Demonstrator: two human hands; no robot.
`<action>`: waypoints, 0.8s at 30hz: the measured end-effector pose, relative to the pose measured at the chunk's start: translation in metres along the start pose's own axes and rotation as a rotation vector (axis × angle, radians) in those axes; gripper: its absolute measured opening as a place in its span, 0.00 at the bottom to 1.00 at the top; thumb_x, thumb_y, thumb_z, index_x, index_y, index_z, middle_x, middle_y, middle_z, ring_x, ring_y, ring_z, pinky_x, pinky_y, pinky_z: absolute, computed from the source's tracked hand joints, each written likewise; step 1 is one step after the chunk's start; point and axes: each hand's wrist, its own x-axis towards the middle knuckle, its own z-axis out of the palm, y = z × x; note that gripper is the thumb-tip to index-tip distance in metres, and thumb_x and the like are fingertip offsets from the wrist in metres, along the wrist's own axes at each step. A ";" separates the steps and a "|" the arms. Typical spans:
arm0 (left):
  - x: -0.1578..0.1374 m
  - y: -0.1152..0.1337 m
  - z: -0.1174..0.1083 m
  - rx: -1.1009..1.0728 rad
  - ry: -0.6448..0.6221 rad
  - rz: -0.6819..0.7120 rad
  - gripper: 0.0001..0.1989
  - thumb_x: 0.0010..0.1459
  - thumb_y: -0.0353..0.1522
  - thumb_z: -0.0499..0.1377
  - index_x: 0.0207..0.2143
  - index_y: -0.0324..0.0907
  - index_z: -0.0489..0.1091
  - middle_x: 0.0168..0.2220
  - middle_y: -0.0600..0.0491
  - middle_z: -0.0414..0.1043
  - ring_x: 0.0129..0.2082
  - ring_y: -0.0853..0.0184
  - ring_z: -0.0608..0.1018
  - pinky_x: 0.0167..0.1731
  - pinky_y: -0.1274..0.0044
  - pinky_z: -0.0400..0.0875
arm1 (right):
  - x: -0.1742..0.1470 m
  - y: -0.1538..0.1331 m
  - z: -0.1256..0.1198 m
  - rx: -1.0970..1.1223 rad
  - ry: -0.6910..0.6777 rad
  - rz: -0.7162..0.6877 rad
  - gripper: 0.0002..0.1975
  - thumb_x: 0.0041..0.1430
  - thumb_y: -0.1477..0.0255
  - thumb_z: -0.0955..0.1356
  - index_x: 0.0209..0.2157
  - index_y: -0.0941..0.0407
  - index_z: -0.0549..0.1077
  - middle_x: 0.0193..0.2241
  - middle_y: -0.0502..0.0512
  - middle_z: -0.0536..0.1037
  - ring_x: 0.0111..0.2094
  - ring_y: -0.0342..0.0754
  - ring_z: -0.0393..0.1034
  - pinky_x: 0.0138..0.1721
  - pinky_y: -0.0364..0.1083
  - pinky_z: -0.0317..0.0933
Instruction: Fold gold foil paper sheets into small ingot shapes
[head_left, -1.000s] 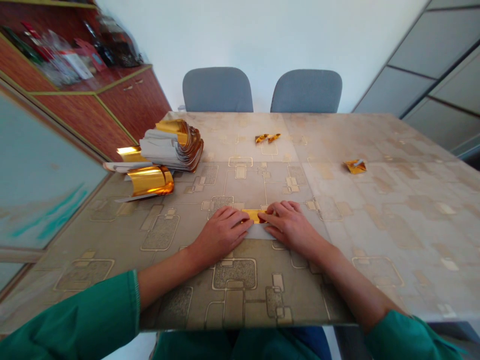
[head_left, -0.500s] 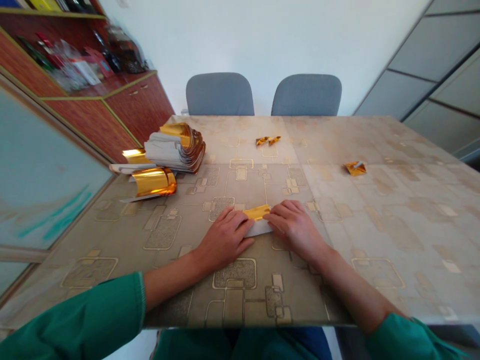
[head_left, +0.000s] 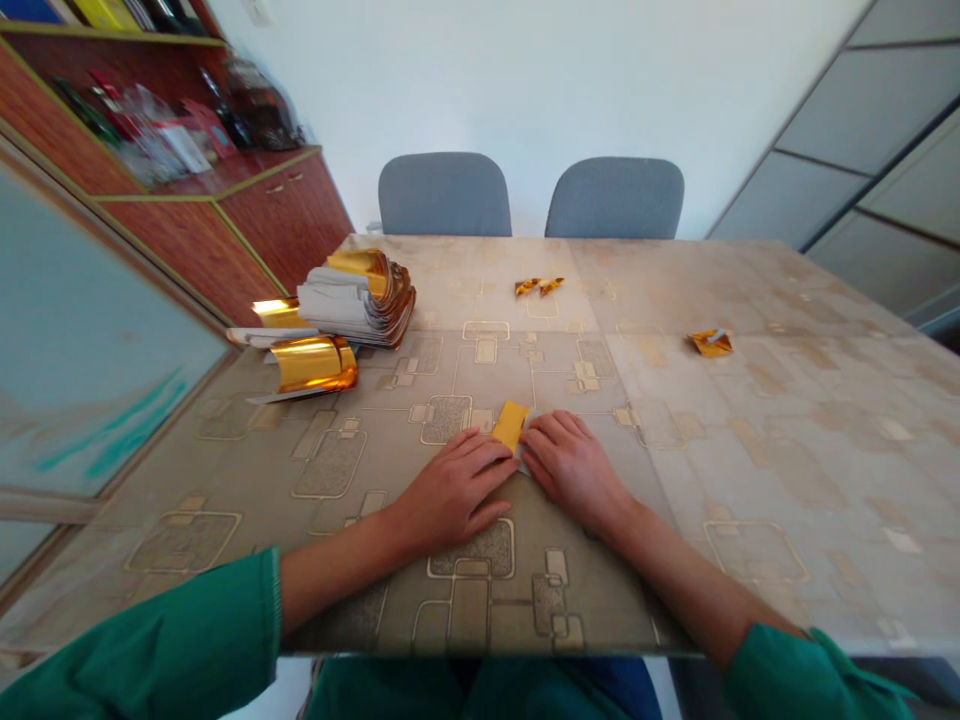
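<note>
A small folded strip of gold foil paper (head_left: 510, 425) with a pale underside lies on the table between my hands, tilted with its far end to the right. My left hand (head_left: 459, 485) holds it down with the fingertips at its near left edge; the thumb is apart and lower. On the right side, my right hand (head_left: 568, 465) has its fingers bent over the pale part, hiding some of it. At the left stands a thick stack of gold foil paper (head_left: 337, 305), beside curled loose gold sheets (head_left: 311, 365).
Two small folded gold pieces (head_left: 538, 287) lie beyond my hands, and another folded gold piece (head_left: 711, 343) sits farther right. A patterned cloth covers the table (head_left: 780, 450). Two grey chairs (head_left: 444, 195) stand at the far edge; a wooden cabinet (head_left: 277, 210) is at left.
The gold strip has turned from lying nearly crosswise to pointing away from me, and less of its pale side shows. My hands have come closer together; the right one shifted slightly left.
</note>
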 end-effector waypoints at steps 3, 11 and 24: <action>-0.001 -0.005 0.000 -0.032 0.018 0.049 0.15 0.66 0.34 0.53 0.52 0.38 0.69 0.50 0.45 0.72 0.51 0.59 0.72 0.55 0.64 0.67 | 0.001 0.001 0.001 0.026 0.001 -0.005 0.06 0.65 0.74 0.64 0.37 0.58 0.73 0.37 0.58 0.75 0.42 0.53 0.65 0.48 0.51 0.60; -0.001 -0.012 0.001 0.031 0.015 0.029 0.18 0.65 0.36 0.55 0.55 0.40 0.67 0.55 0.44 0.70 0.57 0.56 0.70 0.62 0.56 0.57 | 0.002 0.004 -0.001 0.120 -0.005 -0.007 0.06 0.66 0.76 0.63 0.39 0.58 0.73 0.38 0.59 0.76 0.42 0.52 0.65 0.48 0.51 0.62; -0.003 -0.030 0.000 0.084 -0.081 0.093 0.23 0.67 0.39 0.54 0.60 0.40 0.63 0.62 0.43 0.64 0.63 0.55 0.65 0.64 0.57 0.52 | 0.003 0.004 0.001 0.062 -0.024 -0.015 0.08 0.63 0.73 0.67 0.43 0.60 0.72 0.41 0.61 0.75 0.44 0.56 0.65 0.52 0.56 0.62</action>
